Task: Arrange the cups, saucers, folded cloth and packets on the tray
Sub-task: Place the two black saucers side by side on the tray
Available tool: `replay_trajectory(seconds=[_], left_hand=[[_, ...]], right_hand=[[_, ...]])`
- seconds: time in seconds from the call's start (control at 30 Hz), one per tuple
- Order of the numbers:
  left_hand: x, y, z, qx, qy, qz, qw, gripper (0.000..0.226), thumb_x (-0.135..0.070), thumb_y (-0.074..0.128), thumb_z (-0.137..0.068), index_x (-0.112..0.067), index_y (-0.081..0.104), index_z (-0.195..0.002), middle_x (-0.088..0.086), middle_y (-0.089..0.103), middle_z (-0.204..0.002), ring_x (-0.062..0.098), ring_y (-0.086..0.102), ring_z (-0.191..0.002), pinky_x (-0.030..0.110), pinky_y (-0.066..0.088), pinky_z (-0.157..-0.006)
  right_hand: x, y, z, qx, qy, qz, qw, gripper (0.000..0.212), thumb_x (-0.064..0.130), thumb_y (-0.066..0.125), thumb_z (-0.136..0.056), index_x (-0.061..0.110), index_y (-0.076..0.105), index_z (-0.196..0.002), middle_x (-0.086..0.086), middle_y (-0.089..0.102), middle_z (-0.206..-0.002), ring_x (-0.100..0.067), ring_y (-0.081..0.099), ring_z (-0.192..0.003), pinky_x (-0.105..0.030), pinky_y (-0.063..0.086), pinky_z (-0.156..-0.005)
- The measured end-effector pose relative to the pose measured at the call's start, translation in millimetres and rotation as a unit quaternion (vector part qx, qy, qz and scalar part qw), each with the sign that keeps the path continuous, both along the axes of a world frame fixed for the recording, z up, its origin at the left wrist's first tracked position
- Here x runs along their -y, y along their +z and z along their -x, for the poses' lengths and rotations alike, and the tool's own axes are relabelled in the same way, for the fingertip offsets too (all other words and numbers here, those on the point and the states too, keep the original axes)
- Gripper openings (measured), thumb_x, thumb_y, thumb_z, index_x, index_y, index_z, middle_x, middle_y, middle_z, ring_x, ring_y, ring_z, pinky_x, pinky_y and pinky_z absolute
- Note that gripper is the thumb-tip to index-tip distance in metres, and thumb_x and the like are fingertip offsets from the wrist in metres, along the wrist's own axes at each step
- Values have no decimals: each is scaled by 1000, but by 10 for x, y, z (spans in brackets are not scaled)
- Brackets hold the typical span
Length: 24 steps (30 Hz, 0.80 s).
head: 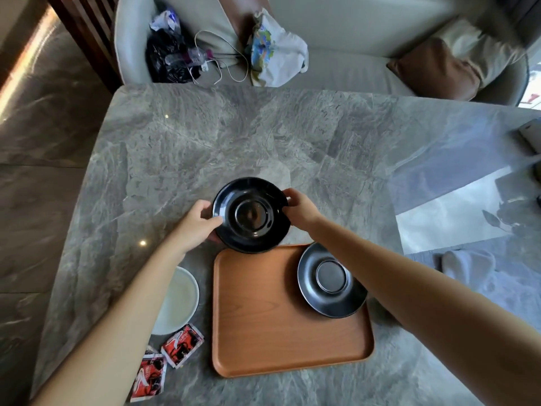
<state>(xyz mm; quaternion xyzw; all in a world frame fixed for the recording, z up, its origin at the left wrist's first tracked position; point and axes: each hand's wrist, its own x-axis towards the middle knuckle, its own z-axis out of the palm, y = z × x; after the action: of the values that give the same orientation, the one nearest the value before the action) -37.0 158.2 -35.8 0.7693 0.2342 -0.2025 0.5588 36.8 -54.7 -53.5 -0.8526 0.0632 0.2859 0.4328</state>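
1. Nearest, three red coffee packets (167,358) and a white cup (178,300) wait on the counter (205,142), left of the wooden tray (263,332).
2. One black saucer (330,281) already sits on the tray's far-right corner.
3. Left hand (196,224) and right hand (301,210) each have a grip closed on a second saucer's (250,215) rim, at the tray's far edge.
4. By my judgement, cups, cloth and packets remain.

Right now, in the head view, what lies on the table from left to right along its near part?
Red and black packets → white round cup → orange wooden tray → black round saucer on the tray.
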Motion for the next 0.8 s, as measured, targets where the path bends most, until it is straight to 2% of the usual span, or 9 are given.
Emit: replay_trajectory(seconds=[0.07,0.1,0.17,0.27,0.3,0.37,0.47,0.57,0.8], left_hand=[[-17,34,57,-2,-38,6,999,24,-10,51,-91,-13,49,-114,11,62,-96,25,61,-63,27,54,-53],[-19,44,87,3,-57,-2,998,19,-8,51,-90,-11,52,-109,12,62,-96,28,62,-70,34,57,-62],[-26,55,135,18,-102,-53,993,7,-8,53,-89,-10,56,-85,10,59,-80,23,55,-78,36,48,-72],[-4,60,241,11,-165,-107,980,32,-11,58,-87,-13,49,-56,0,45,-59,14,42,-74,29,31,-61],[10,51,281,-4,-179,-112,977,29,-15,59,-86,-9,55,-58,0,49,-59,13,44,-74,28,33,-63],[42,47,371,-38,-209,-167,963,25,-29,58,-85,-7,64,-73,1,57,-67,16,53,-77,32,38,-79],[119,96,490,-75,-261,-294,916,36,-46,50,-85,-17,52,-64,-3,52,-63,22,56,-85,50,18,-108],[170,97,587,-72,-278,-329,900,44,-45,48,-88,-19,34,-54,-5,43,-60,27,55,-99,54,8,-112],[141,5,662,-59,-278,-366,886,37,-43,49,-87,-22,38,-58,-6,50,-66,25,55,-99,56,6,-111]], right_hand=[[72,83,40,-1,46,16,999,37,-4,45,-83,8,54,-117,-2,61,-79,-17,56,-68,-26,45,-61],[105,116,79,-3,65,25,998,37,-4,46,-83,8,54,-117,-2,61,-79,-16,56,-67,-24,45,-61],[164,163,191,-9,91,34,995,37,-4,47,-83,8,54,-117,-5,62,-83,-21,57,-72,-28,47,-65],[235,192,371,-8,104,35,994,36,-4,48,-84,8,57,-116,-9,63,-84,-23,58,-77,-39,52,-72],[259,188,424,-5,109,41,993,35,-3,48,-84,9,59,-115,-12,65,-87,-22,59,-77,-39,52,-74],[299,173,526,2,122,57,991,34,-2,49,-84,10,61,-113,-15,70,-92,-20,60,-77,-32,50,-71],[324,152,648,8,132,73,989,33,2,49,-84,16,62,-112,-15,72,-101,-20,61,-83,-32,50,-79],[306,158,732,19,147,90,985,34,6,48,-84,21,62,-111,-10,72,-101,-26,65,-90,-34,51,-80],[246,145,864,53,164,135,976,40,11,46,-82,31,59,-114,-1,70,-109,-24,63,-101,-33,48,-83]])
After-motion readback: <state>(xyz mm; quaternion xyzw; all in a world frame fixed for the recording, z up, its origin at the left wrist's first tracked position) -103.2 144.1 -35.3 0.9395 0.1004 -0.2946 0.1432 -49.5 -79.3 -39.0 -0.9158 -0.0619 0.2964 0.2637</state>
